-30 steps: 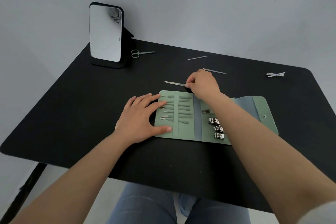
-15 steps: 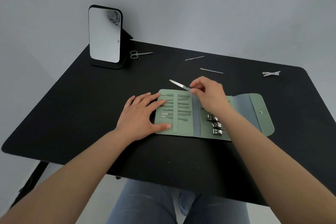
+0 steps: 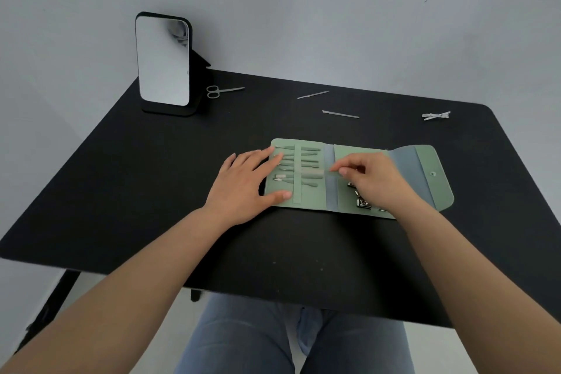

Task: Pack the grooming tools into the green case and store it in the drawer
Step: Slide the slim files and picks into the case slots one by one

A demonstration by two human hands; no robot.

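The green case point(image 3: 425, 161) lies unfolded in the middle of the black table point(image 3: 121, 191), flap to the right. Its left panel carries several slim tools under a vertical strap; nail clippers point(image 3: 362, 203) sit on the middle panel. My left hand point(image 3: 246, 188) lies flat, fingers straight, pressing the case's left edge. My right hand point(image 3: 373, 179) pinches the end of a thin metal tool point(image 3: 315, 174), blurred, lying across the strap on the left panel. Loose on the table behind: small scissors point(image 3: 223, 91), two thin metal tools point(image 3: 312, 95) point(image 3: 340, 114), and a pair of tweezers point(image 3: 436, 115).
A standing mirror point(image 3: 162, 61) on a black base is at the back left corner. A grey wall runs behind the table. My knees in jeans point(image 3: 243, 337) show below the table's front edge. No drawer is in view.
My right hand brought the thin metal tool from behind the case down onto the left panel, now lying across the strap. My left hand stayed on the case's left edge.
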